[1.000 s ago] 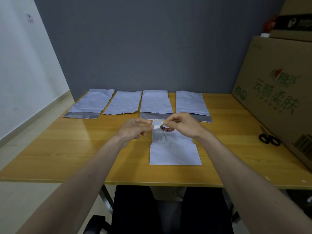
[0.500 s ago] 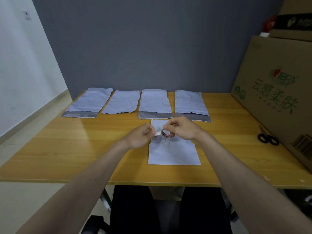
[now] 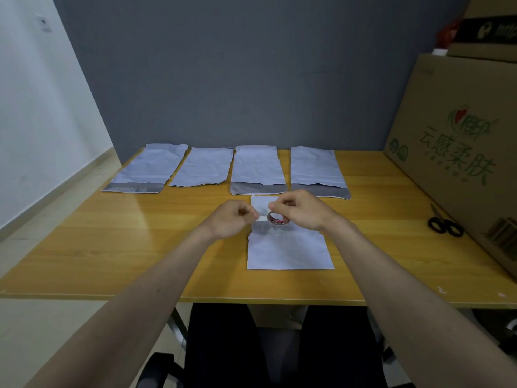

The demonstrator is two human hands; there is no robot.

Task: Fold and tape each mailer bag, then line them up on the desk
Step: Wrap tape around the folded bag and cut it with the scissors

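A folded white mailer bag (image 3: 289,252) lies flat on the wooden desk (image 3: 117,247) in front of me. Just above its far part, my right hand (image 3: 303,210) grips a small roll of tape (image 3: 277,219). My left hand (image 3: 233,219) pinches the pulled-out end of the tape strip (image 3: 261,219), close to the roll. Several other white mailer bags (image 3: 258,169) lie in a row along the desk's far edge, some showing a grey flap toward me.
A large cardboard box (image 3: 458,152) stands on the desk's right side, with black-handled scissors (image 3: 444,225) lying beside it. A grey wall backs the desk. A black chair (image 3: 251,345) sits below the near edge.
Both hands have sunk slightly toward the folded bag, and a short strip of tape now shows between the left fingers and the roll.
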